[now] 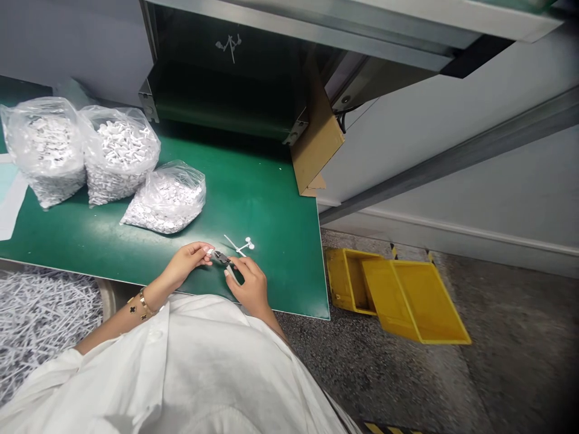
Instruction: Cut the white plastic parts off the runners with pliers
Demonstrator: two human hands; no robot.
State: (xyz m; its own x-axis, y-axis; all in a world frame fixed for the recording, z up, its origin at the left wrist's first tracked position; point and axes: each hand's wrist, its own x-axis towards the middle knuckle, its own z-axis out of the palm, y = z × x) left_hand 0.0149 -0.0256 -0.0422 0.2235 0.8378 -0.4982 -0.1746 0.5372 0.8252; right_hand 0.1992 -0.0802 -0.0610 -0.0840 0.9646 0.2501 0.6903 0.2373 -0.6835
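My left hand (187, 262) pinches a small white plastic part (210, 251) at the near edge of the green table (253, 199). My right hand (248, 282) is closed round small metal cutters (222, 258), whose jaws meet that part. A white plastic sprue (240, 245) with round ends lies on the table just beyond my hands. A gold bracelet (141, 304) sits on my left wrist.
Three clear bags of white plastic parts (122, 160) stand at the table's left. A heap of white sprue scraps (40, 316) fills a bin at lower left. Yellow bins (398, 292) lie on the floor to the right. A cardboard piece (316, 138) leans by the machine.
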